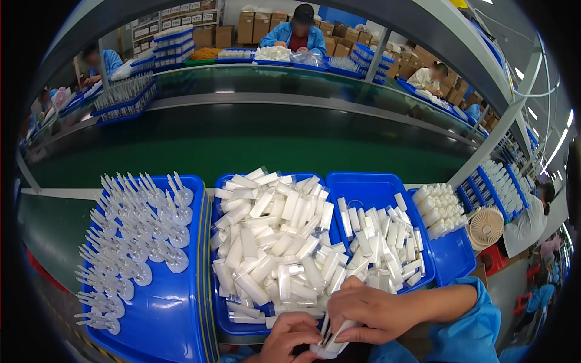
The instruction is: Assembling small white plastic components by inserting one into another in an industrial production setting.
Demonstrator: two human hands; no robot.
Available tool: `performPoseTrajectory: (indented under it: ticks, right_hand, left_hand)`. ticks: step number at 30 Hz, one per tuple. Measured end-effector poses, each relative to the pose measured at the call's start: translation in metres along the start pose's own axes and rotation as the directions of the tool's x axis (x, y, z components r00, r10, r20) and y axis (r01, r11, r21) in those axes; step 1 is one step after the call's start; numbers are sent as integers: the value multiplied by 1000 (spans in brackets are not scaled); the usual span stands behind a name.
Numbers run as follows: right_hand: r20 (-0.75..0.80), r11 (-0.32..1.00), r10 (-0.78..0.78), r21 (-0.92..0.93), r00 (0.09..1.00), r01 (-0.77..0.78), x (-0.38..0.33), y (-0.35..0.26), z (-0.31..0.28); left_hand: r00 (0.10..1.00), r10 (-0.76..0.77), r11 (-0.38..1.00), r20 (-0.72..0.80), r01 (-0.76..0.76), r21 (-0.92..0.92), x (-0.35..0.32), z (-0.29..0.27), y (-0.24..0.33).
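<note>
Low in the middle of the view, my left hand (284,340) and my right hand (372,308) meet around a small white plastic piece (334,346). The left fingertips pinch its left side. My right fingers and thumb close on it from above and the right, with a thin slim strip standing between the hands. My fingers cover much of the piece, so its full shape is hidden. Just beyond my hands lies a heap of white rectangular pieces (266,236) with clear ends, piled in a blue tray (227,323).
At left, a blue tray (163,314) holds clear round-based parts (136,242) with upright prongs. Another blue tray (363,181) carries smaller white pieces (387,248). White blocks (439,209) and a round fan (486,227) stand right. Beyond runs a green conveyor (254,142); several people work around it.
</note>
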State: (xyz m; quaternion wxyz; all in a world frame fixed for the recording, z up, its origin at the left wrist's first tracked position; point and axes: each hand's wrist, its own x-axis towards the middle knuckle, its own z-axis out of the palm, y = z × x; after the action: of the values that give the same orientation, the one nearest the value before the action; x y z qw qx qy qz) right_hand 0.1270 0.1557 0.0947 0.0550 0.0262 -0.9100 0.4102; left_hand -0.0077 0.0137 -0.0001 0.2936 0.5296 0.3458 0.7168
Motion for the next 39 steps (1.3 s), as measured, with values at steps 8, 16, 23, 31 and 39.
performPoseTrajectory:
  ticks: [8, 16, 23, 31, 39]
  right_hand:
    - [-303, 941, -27, -329, 953, -78, 37, 82, -27]
    - [-16, 636, 70, -769, 997, -57, 52, 121, -49]
    - [-200, 986, 164, 67, 966, -154, 22, 86, -41]
    - [16, 812, 253, 541, 967, -221, 3, 55, -38]
    - [12, 805, 199, 568, 980, -171, 2, 50, -40]
  left_hand:
    - [997, -16, 959, -70, 35, 280, 5, -15, 12]
    - [990, 140, 871, -19, -114, 477, 20, -11, 29]
    - [987, 158, 856, 17, -145, 496, 16, -12, 18]
    - [984, 165, 845, 69, -177, 504, 25, -5, 19]
    - [987, 134, 882, 86, -159, 443, 25, -8, 19]
